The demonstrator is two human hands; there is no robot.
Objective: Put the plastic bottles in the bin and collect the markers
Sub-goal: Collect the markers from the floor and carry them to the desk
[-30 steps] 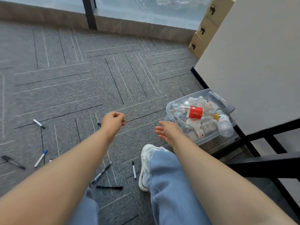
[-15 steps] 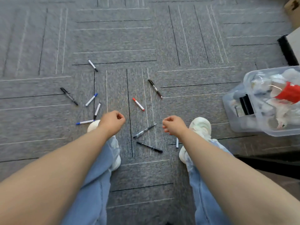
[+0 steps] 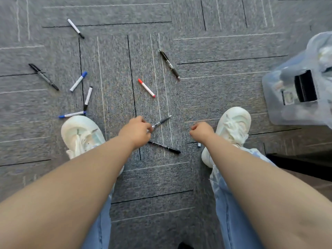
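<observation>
Several markers and pens lie scattered on the grey carpet. My left hand (image 3: 136,132) pinches the lower end of a grey see-through pen (image 3: 161,121). A black pen (image 3: 164,147) lies just below that hand. A red-capped marker (image 3: 146,87) and a dark pen (image 3: 169,65) lie further ahead. To the left are two blue-capped markers (image 3: 78,81) (image 3: 72,114), two black-capped markers (image 3: 88,98) (image 3: 75,28) and a black pen (image 3: 43,76). My right hand (image 3: 202,130) is a closed fist with nothing seen in it. The clear plastic bin (image 3: 276,112) with bottles stands at the right, blurred.
My two white shoes (image 3: 80,133) (image 3: 233,124) stand on the carpet on either side of the hands. A small white marker end (image 3: 199,144) shows beside my right forearm. A black frame (image 3: 296,159) runs along the floor at the lower right.
The view has tilted down and closer to the floor. My left hand has reached right onto the grey pen and closed on its end. My right hand stays a fist.
</observation>
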